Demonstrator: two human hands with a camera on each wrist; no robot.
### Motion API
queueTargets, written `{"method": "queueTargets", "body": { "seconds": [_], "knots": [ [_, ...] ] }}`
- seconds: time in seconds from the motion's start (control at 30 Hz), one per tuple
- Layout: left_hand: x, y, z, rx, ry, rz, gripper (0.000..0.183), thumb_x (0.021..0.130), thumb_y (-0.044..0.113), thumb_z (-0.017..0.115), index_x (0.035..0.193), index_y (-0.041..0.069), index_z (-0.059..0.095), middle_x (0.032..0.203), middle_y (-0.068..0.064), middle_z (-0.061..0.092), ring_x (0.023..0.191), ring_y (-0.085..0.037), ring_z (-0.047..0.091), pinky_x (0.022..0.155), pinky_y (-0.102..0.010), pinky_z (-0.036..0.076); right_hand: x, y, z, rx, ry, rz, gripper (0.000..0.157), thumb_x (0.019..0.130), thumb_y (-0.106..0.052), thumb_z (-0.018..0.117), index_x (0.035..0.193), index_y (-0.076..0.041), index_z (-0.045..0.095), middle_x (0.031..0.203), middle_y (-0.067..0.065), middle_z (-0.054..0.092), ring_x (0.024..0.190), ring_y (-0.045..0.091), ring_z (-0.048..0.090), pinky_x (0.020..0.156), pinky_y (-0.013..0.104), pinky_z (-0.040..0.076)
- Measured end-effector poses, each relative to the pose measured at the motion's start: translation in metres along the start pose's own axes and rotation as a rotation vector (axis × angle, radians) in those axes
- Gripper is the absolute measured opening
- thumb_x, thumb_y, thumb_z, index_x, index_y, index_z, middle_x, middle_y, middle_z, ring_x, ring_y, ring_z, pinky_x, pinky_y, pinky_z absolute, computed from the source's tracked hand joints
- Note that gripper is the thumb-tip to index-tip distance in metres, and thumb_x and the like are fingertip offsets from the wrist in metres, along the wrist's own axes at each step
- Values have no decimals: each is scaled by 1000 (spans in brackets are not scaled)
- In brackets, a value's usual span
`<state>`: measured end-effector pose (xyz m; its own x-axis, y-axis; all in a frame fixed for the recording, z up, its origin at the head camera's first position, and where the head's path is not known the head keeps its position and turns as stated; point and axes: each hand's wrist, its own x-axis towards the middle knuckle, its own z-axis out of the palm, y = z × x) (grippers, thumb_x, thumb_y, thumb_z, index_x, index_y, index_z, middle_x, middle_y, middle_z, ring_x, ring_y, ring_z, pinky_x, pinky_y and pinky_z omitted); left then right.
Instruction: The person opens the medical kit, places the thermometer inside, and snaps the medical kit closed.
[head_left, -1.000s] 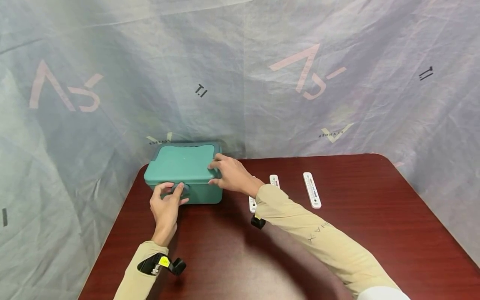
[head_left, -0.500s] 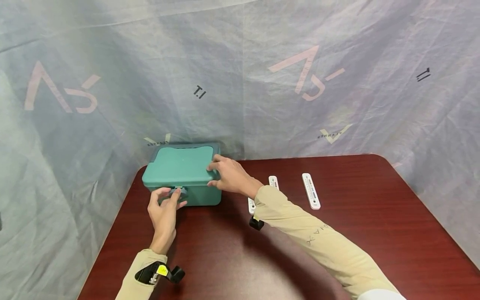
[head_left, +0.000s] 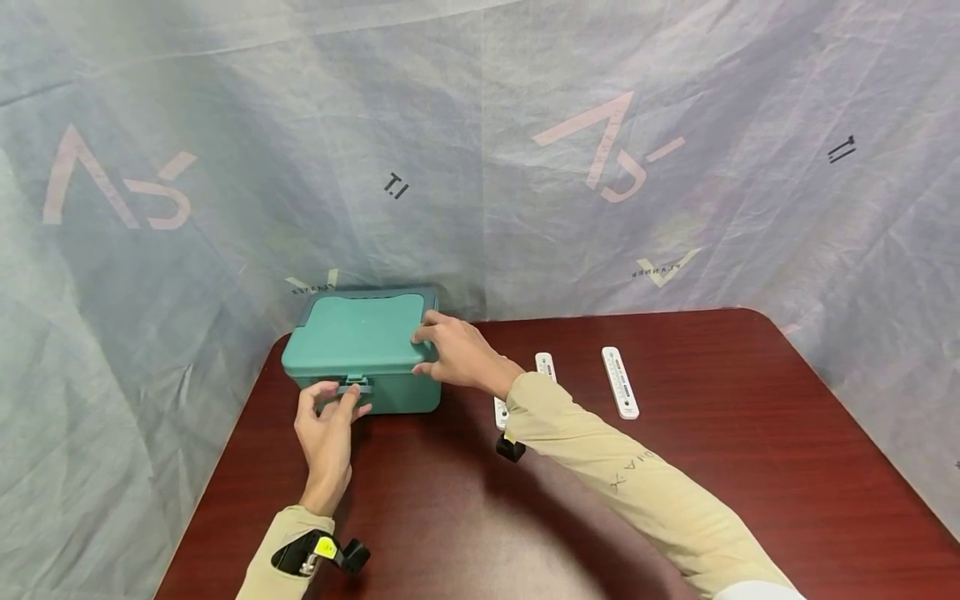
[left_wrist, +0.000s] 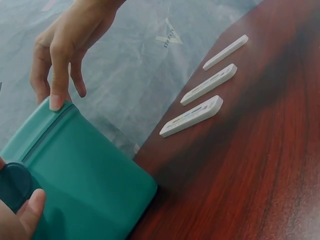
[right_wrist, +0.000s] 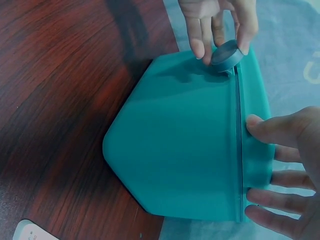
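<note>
A teal lidded box (head_left: 401, 392) stands at the table's back left, its lid (head_left: 360, 333) down. On its front, my left hand (head_left: 326, 433) pinches the round grey-blue latch (right_wrist: 227, 56), which sticks out from the box wall. In the right wrist view the thumb and fingers of the left hand (right_wrist: 220, 20) are at the latch's rim. My right hand (head_left: 461, 354) holds the lid's right front corner. The thumb of the right hand (right_wrist: 295, 165) presses the lid's side, and its fingers reach over the top.
Three white thermometers lie right of the box: one far right (head_left: 620, 383), one in the middle (head_left: 545, 365), and one partly behind the right sleeve (head_left: 501, 412). A grey printed cloth (head_left: 480, 167) hangs around the dark red wooden table (head_left: 712, 417).
The latch has swung outward and down from the lid's edge, the left hand moving slightly down with it. My right hand keeps its place on the lid corner.
</note>
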<state>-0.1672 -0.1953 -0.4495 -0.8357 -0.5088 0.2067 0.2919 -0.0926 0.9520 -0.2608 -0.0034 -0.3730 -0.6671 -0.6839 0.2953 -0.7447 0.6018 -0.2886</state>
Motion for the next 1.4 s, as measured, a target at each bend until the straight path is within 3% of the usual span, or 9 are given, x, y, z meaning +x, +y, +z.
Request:
{"method": "queueTargets", "body": {
  "seconds": [0.3,0.47,0.67,0.7,0.83,0.97,1.4],
  "knots": [
    [1,-9,0,-66,7,50,36,84,8,72,107,-9,48,103,-16,42,78,-32,62,66,-38,57,-1,0,0,-9,-6,0,39,81,-34,76,113,-12,69,104,2,53,74,12,51,61,24,45],
    [4,-19,-4,-174,-29,96,32,82,3,73,104,-4,51,101,-16,41,76,-29,62,63,-36,58,-1,1,0,-10,-4,1,39,82,-34,76,114,-12,69,104,2,52,74,11,51,60,24,45],
    [3,-15,-3,-132,-18,62,34,85,1,69,107,-10,46,100,-14,40,73,-31,60,64,-41,57,-1,-2,0,-1,-3,9,39,82,-33,75,113,-11,70,103,2,52,73,11,50,60,25,44],
    [2,-11,0,-90,-7,45,36,87,2,67,109,-12,43,100,-15,40,74,-32,60,66,-42,57,-1,-2,-1,-1,-3,11,39,82,-33,75,113,-11,70,103,2,52,73,12,50,60,25,44],
    [2,-12,2,-106,-6,25,33,88,0,64,109,-13,42,99,-16,38,78,-32,61,67,-43,56,-3,-3,-1,-9,-9,16,39,83,-32,75,115,-11,69,105,2,52,75,12,52,62,24,45],
    [-1,-13,2,-145,-8,29,28,89,-3,61,107,-12,41,97,-16,39,83,-32,60,66,-43,56,-4,-6,1,-43,-14,14,40,83,-34,74,116,-12,68,106,3,53,75,13,55,64,24,48],
    [1,-21,2,-197,-10,76,31,89,-2,62,104,-15,38,94,-13,37,77,-31,59,66,-42,57,-3,-7,2,-86,1,14,39,82,-34,74,115,-13,69,104,2,53,67,10,54,59,22,47]
  ]
}}
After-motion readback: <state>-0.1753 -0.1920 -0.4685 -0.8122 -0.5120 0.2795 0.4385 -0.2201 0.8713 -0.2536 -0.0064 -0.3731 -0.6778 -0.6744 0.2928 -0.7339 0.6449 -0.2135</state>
